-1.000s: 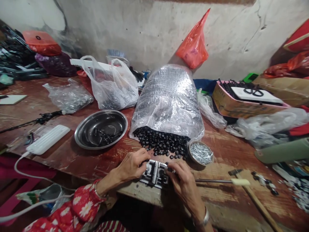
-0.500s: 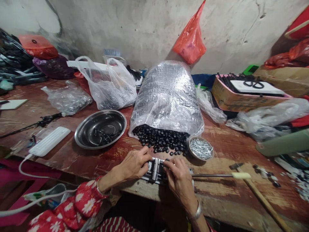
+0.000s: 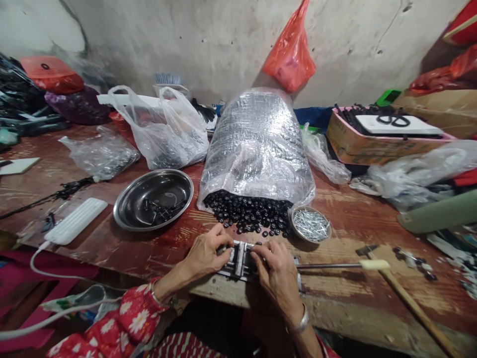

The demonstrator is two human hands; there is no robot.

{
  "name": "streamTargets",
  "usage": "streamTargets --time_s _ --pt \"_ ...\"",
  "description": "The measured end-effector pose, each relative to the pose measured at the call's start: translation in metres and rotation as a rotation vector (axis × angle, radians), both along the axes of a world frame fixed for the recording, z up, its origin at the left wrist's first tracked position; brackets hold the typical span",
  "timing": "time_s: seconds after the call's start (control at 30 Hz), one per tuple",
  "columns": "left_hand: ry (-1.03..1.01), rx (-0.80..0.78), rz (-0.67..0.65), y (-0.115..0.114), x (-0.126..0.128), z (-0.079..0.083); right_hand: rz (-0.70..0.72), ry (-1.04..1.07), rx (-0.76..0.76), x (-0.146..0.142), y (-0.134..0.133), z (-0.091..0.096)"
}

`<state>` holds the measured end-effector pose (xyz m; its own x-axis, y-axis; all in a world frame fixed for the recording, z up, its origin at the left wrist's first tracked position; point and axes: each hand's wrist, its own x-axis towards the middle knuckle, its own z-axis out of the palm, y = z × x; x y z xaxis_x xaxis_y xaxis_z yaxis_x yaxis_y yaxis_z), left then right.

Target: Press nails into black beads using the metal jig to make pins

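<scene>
A small metal jig (image 3: 240,268) with black parts in it lies at the table's front edge between my hands. My left hand (image 3: 208,252) is at its left end, thumb and fingers curled in a pinch; what they grip is too small to make out. At the right end, my right hand (image 3: 278,271) has thumb and fingertips pressed together over the black parts, hiding what is in them. Just behind the jig, black button-like discs (image 3: 249,214) spill from a big silvery woven sack (image 3: 257,144). Beside them stands a small bowl (image 3: 294,229) of metal pins (image 3: 312,223).
A steel basin (image 3: 122,219) with black pieces stands to the left, near a white power strip (image 3: 76,221). On the right lie a rod with a pale handle (image 3: 374,264) and a hammer (image 3: 402,293). Plastic bags (image 3: 175,134) and a pink-rimmed box (image 3: 357,141) stand behind.
The view has shifted slightly. My left index finger and thumb have moved a little at the jig's left end, while my right hand keeps nearly the same place and pinch.
</scene>
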<state>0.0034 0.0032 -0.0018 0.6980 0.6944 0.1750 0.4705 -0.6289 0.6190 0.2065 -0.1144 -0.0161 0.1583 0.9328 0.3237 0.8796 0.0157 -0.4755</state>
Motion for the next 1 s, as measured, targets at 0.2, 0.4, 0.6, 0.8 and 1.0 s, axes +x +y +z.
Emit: streamTargets --time_s 0.2,0.4,0.6,0.8,1.0 --pt "-0.052 -0.086 0.016 0.002 0.001 0.000 -0.011 0.036 0.002 -0.002 0.001 0.000" --pt "-0.120 -0.077 -0.010 0.002 -0.004 -0.008 -0.084 0.039 -0.005 -0.007 0.004 0.001" --pt "-0.137 -0.081 0.003 -0.001 -0.004 -0.010 -0.107 0.025 -0.001 -0.011 0.006 -0.001" --pt "-0.187 -0.066 0.016 -0.006 -0.004 -0.013 -0.042 0.098 0.021 -0.005 0.002 0.002" --pt "-0.316 -0.070 -0.001 -0.009 -0.009 -0.021 0.024 0.156 0.047 0.002 -0.003 -0.001"
